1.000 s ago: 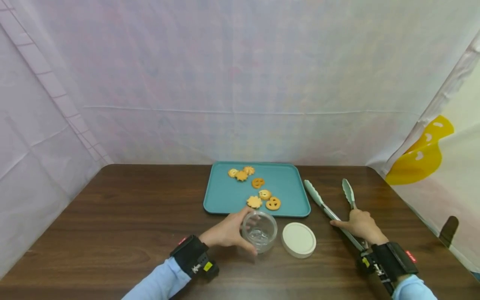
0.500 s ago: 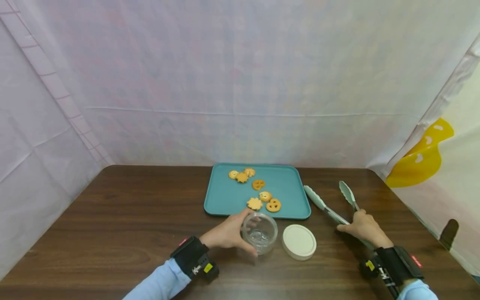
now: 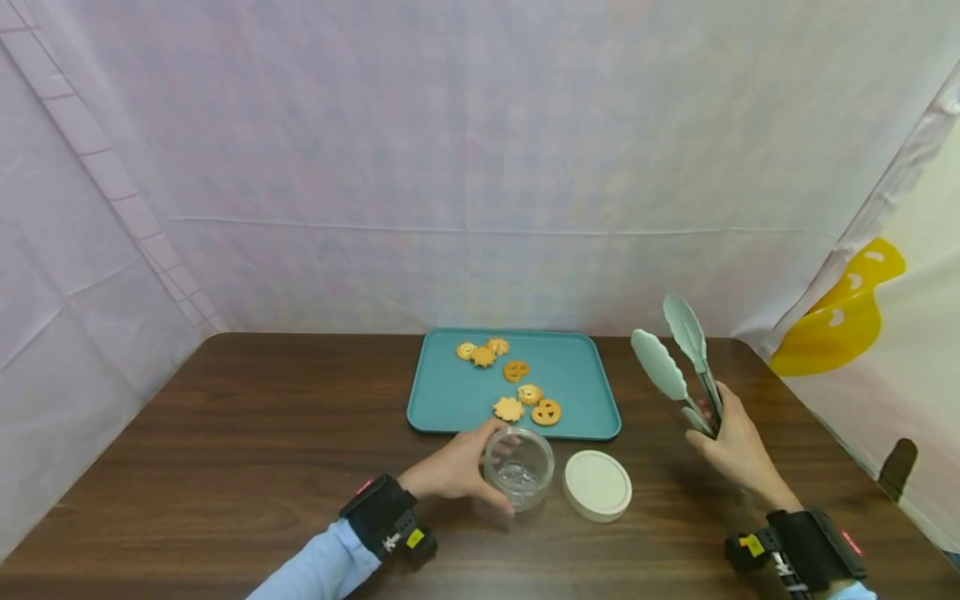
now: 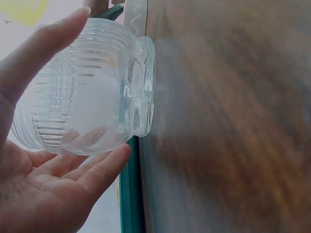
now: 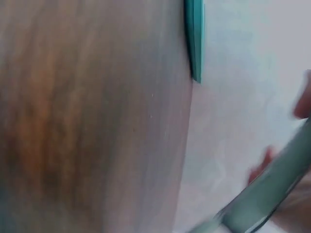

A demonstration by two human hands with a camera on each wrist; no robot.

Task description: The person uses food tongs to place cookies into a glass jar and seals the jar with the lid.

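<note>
A clear glass jar [image 3: 522,475] stands uncapped on the table, its ribbed wall and thick foot showing in the left wrist view. My left hand [image 3: 456,465] holds it from the left, thumb on the near side and fingers on the far side. On the right, my right hand [image 3: 741,454] grips a pair of tongs [image 3: 660,367] with pale green tips and metal arms. The tips point up and away, spread slightly apart above the table. In the right wrist view a green handle [image 5: 262,199] crosses the lower right corner, with the fingers partly hidden behind it.
A teal tray [image 3: 442,400] lies behind the jar, bearing several biscuits, among them a flower-shaped biscuit [image 3: 508,409] and a pretzel-shaped biscuit [image 3: 546,412]. Right of the jar rests a round white lid [image 3: 597,486]. White cloth [image 3: 465,167] hangs beyond the table's back edge.
My right hand has raised the tongs off the table, and their arms have drawn closer together. The left hand and the jar have stayed in place.
</note>
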